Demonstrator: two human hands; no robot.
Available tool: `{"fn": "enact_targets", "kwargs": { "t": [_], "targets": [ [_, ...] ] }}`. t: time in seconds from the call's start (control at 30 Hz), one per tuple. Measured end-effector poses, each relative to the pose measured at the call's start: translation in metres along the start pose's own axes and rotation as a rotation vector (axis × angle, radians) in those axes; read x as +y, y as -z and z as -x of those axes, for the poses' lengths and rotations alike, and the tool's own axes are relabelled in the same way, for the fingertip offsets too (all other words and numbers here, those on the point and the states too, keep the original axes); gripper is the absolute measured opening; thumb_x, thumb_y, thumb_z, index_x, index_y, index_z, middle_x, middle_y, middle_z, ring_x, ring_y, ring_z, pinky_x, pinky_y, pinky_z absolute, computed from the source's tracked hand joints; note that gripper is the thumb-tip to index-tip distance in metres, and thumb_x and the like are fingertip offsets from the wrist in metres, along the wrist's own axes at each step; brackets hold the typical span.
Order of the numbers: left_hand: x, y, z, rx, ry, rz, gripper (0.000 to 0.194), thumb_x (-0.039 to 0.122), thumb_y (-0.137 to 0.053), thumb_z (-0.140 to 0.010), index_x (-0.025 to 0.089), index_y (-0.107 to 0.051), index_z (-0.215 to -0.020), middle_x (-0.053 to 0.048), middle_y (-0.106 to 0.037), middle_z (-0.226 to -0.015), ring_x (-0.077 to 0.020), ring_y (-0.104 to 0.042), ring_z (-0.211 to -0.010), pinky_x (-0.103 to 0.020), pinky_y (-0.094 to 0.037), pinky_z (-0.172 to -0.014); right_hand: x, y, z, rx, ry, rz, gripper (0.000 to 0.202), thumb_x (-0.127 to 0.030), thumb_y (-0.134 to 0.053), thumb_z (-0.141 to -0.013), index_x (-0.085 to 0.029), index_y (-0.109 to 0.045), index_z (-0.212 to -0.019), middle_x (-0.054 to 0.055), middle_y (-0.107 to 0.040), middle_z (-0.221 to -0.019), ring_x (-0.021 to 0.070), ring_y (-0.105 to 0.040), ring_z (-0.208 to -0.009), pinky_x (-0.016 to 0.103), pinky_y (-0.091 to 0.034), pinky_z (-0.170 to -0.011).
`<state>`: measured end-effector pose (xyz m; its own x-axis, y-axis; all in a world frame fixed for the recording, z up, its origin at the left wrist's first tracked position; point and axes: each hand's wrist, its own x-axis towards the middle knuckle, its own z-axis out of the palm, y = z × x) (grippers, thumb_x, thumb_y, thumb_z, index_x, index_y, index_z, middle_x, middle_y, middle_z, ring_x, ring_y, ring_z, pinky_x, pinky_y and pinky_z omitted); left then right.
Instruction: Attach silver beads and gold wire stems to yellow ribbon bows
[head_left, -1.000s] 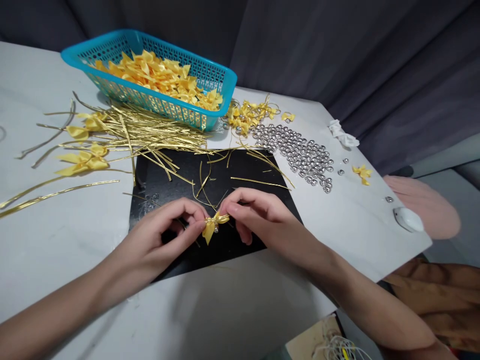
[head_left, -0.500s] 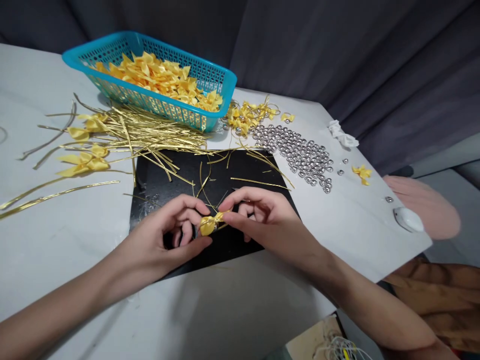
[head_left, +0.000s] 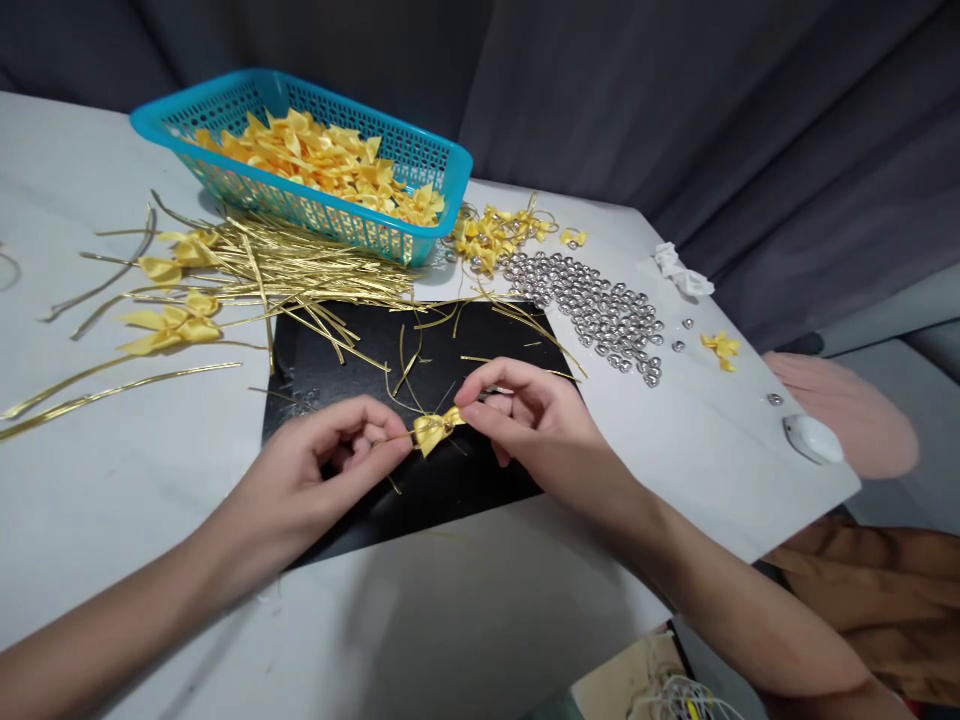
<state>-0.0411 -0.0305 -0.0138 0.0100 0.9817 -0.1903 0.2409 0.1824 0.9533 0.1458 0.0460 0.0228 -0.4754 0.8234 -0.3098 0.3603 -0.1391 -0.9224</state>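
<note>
A small yellow ribbon bow (head_left: pixel 430 434) is held up over a black mat (head_left: pixel 465 333), with a thin gold cord (head_left: pixel 393 439) running across it. The fingertips of my left hand (head_left: pixel 346 445) are pinched together on that cord, right beside the bow's left loop. My right hand (head_left: pixel 521 405) grips the bow's right end between thumb and forefinger, hiding part of that loop. Loose gold cord pieces (head_left: pixel 409 372) lie on the mat just behind the bow.
Behind the mat, a blue basket (head_left: pixel 300 185) holds many yellow bows, with a pile of gold cords (head_left: pixel 300 262) before it. Silver heart-shaped beads (head_left: pixel 592 310) spread to the right, near finished-looking bows (head_left: pixel 491 235). A white round object (head_left: pixel 814 440) sits near the right edge.
My left hand has shifted from beside the bow's left loop to a closed pinch on the gold cord. The bow, in my right hand, has moved slightly right and up.
</note>
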Motion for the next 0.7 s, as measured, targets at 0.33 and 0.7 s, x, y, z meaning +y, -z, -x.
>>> {"fn": "enact_targets", "kwargs": {
  "t": [0.33,0.7],
  "targets": [
    [0.007,-0.004,0.003,-0.039,0.036,0.435,0.013,0.036,-0.059,-0.085,0.024,-0.056,-0.079,0.006,-0.058,-0.054,-0.0095,-0.051,-0.049,-0.015,-0.042,-0.047,0.015,-0.011,-0.002,-0.428,-0.072,-0.352,0.015,-0.027,-0.061,-0.086,-0.018,-0.057,-0.097,-0.004,-0.056,-0.077,0.0017,-0.043,-0.045,0.013,-0.042,-0.040],
    [0.013,-0.007,0.008,-0.030,-0.061,0.347,0.011,0.030,-0.055,-0.087,0.023,-0.057,-0.079,0.007,-0.053,-0.051,-0.0077,-0.052,-0.046,-0.014,-0.043,-0.045,0.017,-0.024,0.008,-0.349,0.075,-0.184,0.022,-0.027,-0.070,-0.078,-0.018,-0.054,-0.091,-0.005,-0.051,-0.068,0.0019,-0.042,-0.048,0.012,-0.034,-0.040]
  ]
}}
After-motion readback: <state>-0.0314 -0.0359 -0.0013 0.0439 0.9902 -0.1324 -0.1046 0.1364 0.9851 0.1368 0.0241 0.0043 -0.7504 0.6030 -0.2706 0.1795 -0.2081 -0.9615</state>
